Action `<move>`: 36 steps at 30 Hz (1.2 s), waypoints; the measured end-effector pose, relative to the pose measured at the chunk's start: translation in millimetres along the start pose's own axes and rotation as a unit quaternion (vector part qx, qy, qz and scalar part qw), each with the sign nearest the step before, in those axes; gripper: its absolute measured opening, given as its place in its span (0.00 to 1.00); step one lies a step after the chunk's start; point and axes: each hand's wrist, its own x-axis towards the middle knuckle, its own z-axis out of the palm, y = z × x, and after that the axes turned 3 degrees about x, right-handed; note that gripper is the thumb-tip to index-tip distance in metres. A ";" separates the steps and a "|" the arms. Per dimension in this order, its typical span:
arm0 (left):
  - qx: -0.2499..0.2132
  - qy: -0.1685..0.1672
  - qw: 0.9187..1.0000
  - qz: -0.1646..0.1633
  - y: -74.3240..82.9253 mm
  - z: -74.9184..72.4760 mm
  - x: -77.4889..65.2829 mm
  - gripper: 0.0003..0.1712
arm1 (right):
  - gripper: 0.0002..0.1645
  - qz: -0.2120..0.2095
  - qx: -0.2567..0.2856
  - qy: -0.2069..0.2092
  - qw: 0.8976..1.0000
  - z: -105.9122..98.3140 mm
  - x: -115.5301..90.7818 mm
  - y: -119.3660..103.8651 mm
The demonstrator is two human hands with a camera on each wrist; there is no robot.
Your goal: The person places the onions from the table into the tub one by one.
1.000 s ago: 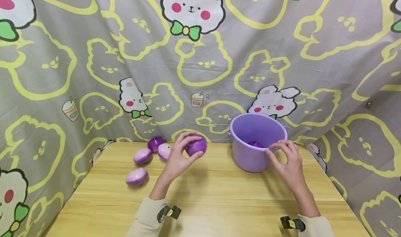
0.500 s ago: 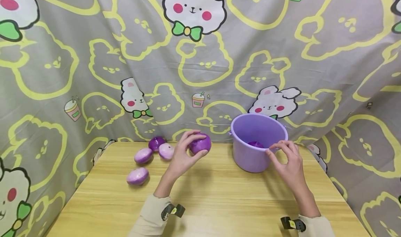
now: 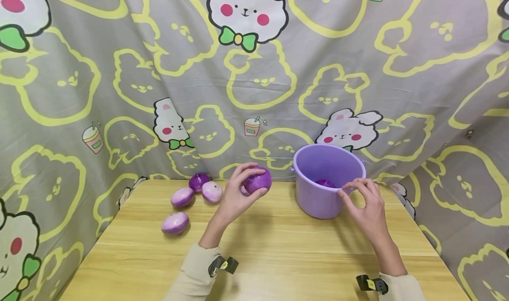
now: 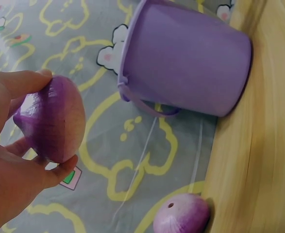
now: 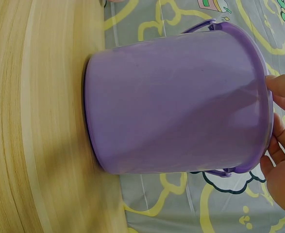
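In the head view my left hand [image 3: 237, 194] holds a purple onion [image 3: 260, 180] between fingers and thumb, raised over the back of the table. Up close in the left wrist view, the held onion [image 4: 57, 119] shows a dark purple pointed end and a paler pinkish side. A lilac bucket [image 3: 318, 203] stands upright to its right, with another purple onion [image 3: 324, 183] inside. My right hand [image 3: 366, 203] pinches the near right part of the bucket's rim, thumb outside. The right wrist view shows the fingers [image 5: 278, 150] at that rim.
Several more onions rest on the wooden table [image 3: 278, 257] at the left: a dark purple one [image 3: 199, 182] at the back, a pale one [image 3: 212, 192] beside it, and a nearer one [image 3: 175, 223]. A patterned grey curtain [image 3: 262, 106] hangs behind the table edge.
My left hand has moved to the right and slightly up with the onion, nearer the bucket. The right hand stays at the bucket's rim.
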 end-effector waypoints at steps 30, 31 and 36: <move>0.010 0.002 0.999 0.041 -0.8 16.7 14.2 0.24 | 0.13 0.000 -0.003 -0.001 1.000 0.7 -0.1 4.3; 0.013 0.001 0.999 0.040 -0.4 17.4 14.7 0.25 | 0.13 0.001 -0.003 -0.001 1.000 0.7 0.0 4.1; 0.008 -0.001 0.999 0.044 0.4 23.0 16.4 0.25 | 0.13 0.007 -0.005 -0.004 1.000 0.2 -0.3 4.9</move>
